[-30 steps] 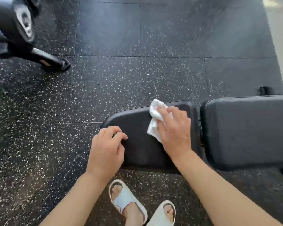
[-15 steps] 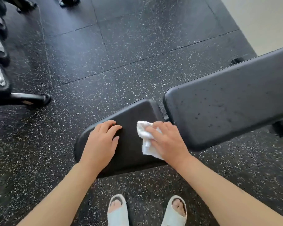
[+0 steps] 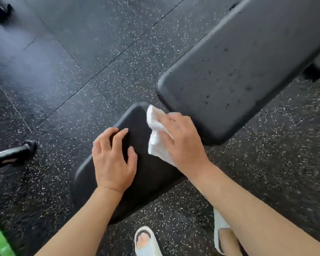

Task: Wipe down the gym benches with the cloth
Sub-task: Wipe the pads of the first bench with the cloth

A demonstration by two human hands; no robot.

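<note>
Bench seat pad (image 3: 144,174), its long axis running lower left to upper right toward the back pad (image 3: 248,71), lies between a black equipment foot (image 3: 11,156) at left and white sandals (image 3: 146,241) below, the left hand (image 3: 113,163) resting on it with fingers relaxed, the right hand (image 3: 185,143) holding the white cloth (image 3: 155,126) against its far end.

I see my right hand (image 3: 183,143) pressing a white cloth (image 3: 156,133) on the seat pad (image 3: 146,174) at frame centre. My left hand (image 3: 113,159) rests flat beside it. The long back pad (image 3: 248,71) fills the upper right, above speckled floor (image 3: 81,61).
</note>
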